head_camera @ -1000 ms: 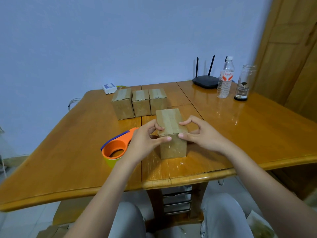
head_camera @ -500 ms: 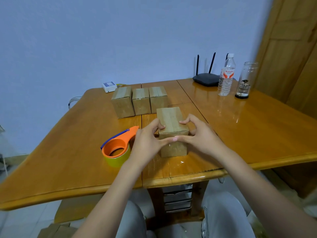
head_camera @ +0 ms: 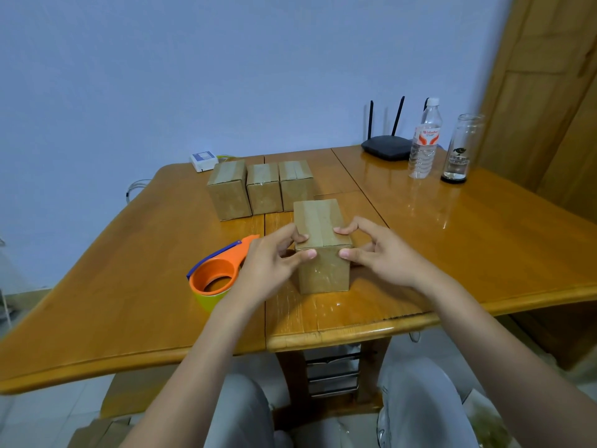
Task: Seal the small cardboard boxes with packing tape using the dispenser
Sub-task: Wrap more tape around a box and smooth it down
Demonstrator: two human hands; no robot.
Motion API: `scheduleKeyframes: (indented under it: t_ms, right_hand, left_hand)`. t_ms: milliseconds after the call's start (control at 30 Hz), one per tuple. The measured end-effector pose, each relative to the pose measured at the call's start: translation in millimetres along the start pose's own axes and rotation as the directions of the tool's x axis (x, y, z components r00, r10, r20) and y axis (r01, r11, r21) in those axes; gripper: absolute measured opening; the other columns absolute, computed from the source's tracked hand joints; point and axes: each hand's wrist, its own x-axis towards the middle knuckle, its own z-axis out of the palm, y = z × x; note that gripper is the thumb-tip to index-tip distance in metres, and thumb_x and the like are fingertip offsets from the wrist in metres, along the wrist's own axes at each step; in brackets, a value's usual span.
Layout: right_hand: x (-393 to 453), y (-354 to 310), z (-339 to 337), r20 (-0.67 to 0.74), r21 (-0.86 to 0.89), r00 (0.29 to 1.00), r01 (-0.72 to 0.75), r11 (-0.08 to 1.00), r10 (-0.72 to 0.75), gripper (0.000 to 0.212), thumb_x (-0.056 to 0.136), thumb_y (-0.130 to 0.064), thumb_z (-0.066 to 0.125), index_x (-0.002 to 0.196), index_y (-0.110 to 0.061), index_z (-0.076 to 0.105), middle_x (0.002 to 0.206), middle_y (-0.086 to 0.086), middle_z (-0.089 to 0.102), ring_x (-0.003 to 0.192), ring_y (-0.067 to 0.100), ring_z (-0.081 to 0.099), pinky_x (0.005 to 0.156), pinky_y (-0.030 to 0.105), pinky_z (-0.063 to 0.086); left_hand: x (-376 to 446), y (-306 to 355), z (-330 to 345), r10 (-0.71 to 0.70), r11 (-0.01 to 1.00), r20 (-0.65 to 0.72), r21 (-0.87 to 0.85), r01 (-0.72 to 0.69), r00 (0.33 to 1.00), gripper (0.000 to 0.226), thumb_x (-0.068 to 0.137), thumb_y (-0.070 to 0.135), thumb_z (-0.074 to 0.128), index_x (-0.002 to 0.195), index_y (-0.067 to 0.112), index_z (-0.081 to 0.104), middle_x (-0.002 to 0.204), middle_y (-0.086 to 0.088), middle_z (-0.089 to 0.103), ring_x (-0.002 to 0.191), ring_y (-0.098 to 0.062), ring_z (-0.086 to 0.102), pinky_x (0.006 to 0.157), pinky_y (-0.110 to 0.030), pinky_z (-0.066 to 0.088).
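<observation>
Both hands gripped one small cardboard box (head_camera: 323,247) that stood upright near the front edge of the table (head_camera: 129,286), the left hand (head_camera: 268,270) and the right hand (head_camera: 381,253) each pinching a top corner between thumb and forefinger. The orange tape dispenser (head_camera: 214,276) lay on the table just left of the left hand. Three taped boxes (head_camera: 261,189) stood in a row toward the back edge, just behind the held one.

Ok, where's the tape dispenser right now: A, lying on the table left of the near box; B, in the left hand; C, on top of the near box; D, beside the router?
A: the orange tape dispenser lies on the table, left of the near box, which both hands hold.
</observation>
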Motion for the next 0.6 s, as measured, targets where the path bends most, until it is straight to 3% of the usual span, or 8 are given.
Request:
scheduleKeyframes:
  t_ms: [67,233,333,467,533,600]
  right_hand:
    - [0,-2,1,-0.007,0.017,1.000,-0.009,1.000,0.009,0.024,0.094,-0.030,0.068,0.115,-0.031,0.055,0.086,0.000,0.079,0.079,0.009,0.075,0.075,0.027,0.056]
    - [-3,-10,9,-0.069,0.028,0.997,-0.030,0.999,0.032,0.030,0.090,-0.034,0.073,0.113,-0.027,0.055,0.061,-0.011,0.071,0.059,0.002,0.069,0.054,0.014,0.047]
    - [0,-13,14,-0.141,-0.003,0.990,-0.029,1.000,0.029,0.030,0.088,-0.038,0.075,0.106,-0.025,0.055,0.056,-0.014,0.068,0.055,0.000,0.066,0.050,0.014,0.045]
    - [0,-12,14,-0.128,-0.067,0.992,-0.019,0.998,0.010,0.018,0.095,-0.042,0.064,0.106,-0.033,0.053,0.076,-0.008,0.072,0.063,-0.003,0.068,0.054,0.012,0.046]
    - [-1,-12,14,-0.103,-0.108,0.995,0.002,0.994,-0.013,0.010,0.098,-0.045,0.058,0.102,-0.041,0.049,0.088,-0.008,0.071,0.064,-0.006,0.065,0.055,0.010,0.045]
    - [-2,-12,13,-0.092,-0.111,0.996,0.000,0.994,-0.011,0.009,0.098,-0.048,0.055,0.098,-0.043,0.048,0.098,-0.008,0.071,0.069,-0.005,0.067,0.060,0.014,0.048]
  left_hand:
    - [-1,0,0,-0.005,1.000,0.006,-0.014,0.005,1.000,0.018,0.087,0.040,0.072,0.086,0.037,0.054,0.128,0.003,0.067,0.123,-0.014,0.060,0.076,-0.006,0.051]
    - [-1,3,8,-0.005,1.000,-0.066,0.009,0.006,0.998,0.042,0.077,0.046,0.079,0.091,0.016,0.054,0.117,0.011,0.064,0.112,-0.007,0.062,0.069,-0.012,0.055]
    - [-1,6,10,-0.004,1.000,-0.103,0.024,0.007,0.995,0.037,0.084,0.045,0.073,0.092,0.013,0.057,0.108,0.016,0.061,0.105,-0.005,0.060,0.062,-0.014,0.054]
    - [1,6,8,0.031,0.997,-0.073,0.079,-0.026,0.997,0.033,0.088,0.050,0.065,0.088,0.018,0.057,0.100,0.016,0.061,0.089,-0.003,0.059,0.065,-0.037,0.059]
    - [0,7,8,0.038,0.996,-0.062,0.086,-0.033,0.997,0.028,0.091,0.047,0.063,0.088,0.020,0.056,0.104,0.015,0.061,0.088,0.003,0.057,0.065,-0.031,0.059]
    - [-2,6,7,0.029,0.998,-0.064,0.060,-0.026,0.998,0.024,0.093,0.042,0.064,0.088,0.019,0.057,0.108,0.015,0.062,0.097,0.005,0.057,0.066,-0.016,0.056]
